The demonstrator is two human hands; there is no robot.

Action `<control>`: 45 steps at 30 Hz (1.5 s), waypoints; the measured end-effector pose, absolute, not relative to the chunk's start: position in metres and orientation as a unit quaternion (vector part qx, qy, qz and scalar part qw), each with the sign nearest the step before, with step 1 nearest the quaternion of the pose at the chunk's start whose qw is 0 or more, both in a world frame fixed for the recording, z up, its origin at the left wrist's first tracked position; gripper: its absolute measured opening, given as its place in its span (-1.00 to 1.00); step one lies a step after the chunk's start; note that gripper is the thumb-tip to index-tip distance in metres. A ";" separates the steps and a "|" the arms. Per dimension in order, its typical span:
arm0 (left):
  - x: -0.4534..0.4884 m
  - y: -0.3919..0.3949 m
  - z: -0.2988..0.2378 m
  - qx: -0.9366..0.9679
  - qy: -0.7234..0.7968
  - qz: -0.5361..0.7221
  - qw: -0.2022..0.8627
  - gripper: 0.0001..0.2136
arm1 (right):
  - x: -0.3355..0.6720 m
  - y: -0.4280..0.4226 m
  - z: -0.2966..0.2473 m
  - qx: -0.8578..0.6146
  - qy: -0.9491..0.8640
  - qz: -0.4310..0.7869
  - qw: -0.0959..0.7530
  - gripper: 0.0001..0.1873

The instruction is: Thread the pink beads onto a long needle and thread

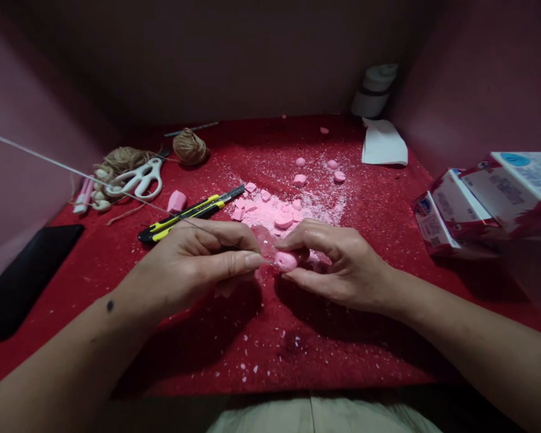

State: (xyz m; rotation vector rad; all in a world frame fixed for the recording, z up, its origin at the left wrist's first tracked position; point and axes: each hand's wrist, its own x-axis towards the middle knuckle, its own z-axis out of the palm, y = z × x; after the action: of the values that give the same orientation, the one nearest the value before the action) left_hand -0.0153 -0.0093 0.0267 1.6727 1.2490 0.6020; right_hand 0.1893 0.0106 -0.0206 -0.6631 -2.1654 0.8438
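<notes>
Between the thumb and fingers of my right hand [338, 261] is a small rounded pink soap piece [285, 261] with a dark hole in its side. My left hand [207, 255] is closed in a pinch just left of it. A thin string [94, 179] runs from the left edge of the view to this pinch, and its end seems to reach towards the soap piece; the exact contact is too small to tell. Behind my hands lies a heap of pink shavings and chunks [270, 210]. A yellow and black utility knife [192, 218] rests beyond my left hand.
White-handled scissors [146, 180] lie by tangled twine [124, 157] and a twine ball [190, 146] at the left. A black flat case [27, 282] is nearer. Cardboard soap boxes [469, 201] stand right. A white bottle [374, 93] and folded paper [385, 143] are at the back.
</notes>
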 end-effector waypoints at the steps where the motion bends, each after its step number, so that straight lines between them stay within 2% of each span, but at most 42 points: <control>1: -0.014 -0.010 0.027 0.687 0.508 0.247 0.457 -0.85 | 0.189 0.010 -0.020 -0.256 -0.835 0.332 0.356 -0.88; 4: -0.012 -0.011 0.027 0.703 0.501 0.252 0.438 -0.83 | 0.189 0.010 -0.019 -0.273 -0.805 0.383 0.362 -0.89; 10: -0.010 -0.010 0.024 0.722 0.496 0.260 0.405 -0.84 | 0.192 0.015 -0.018 -0.303 -0.576 0.640 0.408 -0.83; 14: -0.006 -0.010 0.024 0.713 0.478 0.257 0.444 -0.85 | 0.194 0.016 -0.016 -0.289 -0.563 0.702 0.326 -0.82; 17: -0.005 -0.011 0.023 0.697 0.486 0.234 0.473 -0.84 | 0.194 0.014 -0.012 -0.271 -0.603 0.700 0.270 -0.81; 21: -0.006 -0.012 0.021 0.661 0.506 0.230 0.504 -0.83 | 0.195 0.010 -0.013 -0.250 -0.643 0.681 0.246 -0.79; 26: -0.013 -0.010 0.022 0.603 0.530 0.341 0.490 -0.86 | 0.198 0.013 -0.017 -0.253 -0.654 0.664 0.259 -0.77; 35: -0.009 -0.011 0.024 0.603 0.534 0.325 0.495 -0.82 | 0.194 0.014 -0.016 -0.220 -0.669 0.643 0.301 -0.80; 39: -0.008 -0.017 0.028 0.646 0.506 0.337 0.461 -0.82 | 0.193 0.012 -0.014 -0.261 -0.668 0.631 0.295 -0.80; 45: -0.003 -0.024 0.030 0.757 0.474 0.299 0.336 -0.83 | 0.190 0.008 -0.010 -0.298 -0.698 0.575 0.304 -0.85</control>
State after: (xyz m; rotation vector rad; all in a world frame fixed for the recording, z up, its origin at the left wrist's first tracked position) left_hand -0.0033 -0.0244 0.0299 1.9728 1.2364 0.7808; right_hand 0.1905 0.0080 -0.0102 -0.7895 -1.8498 1.5240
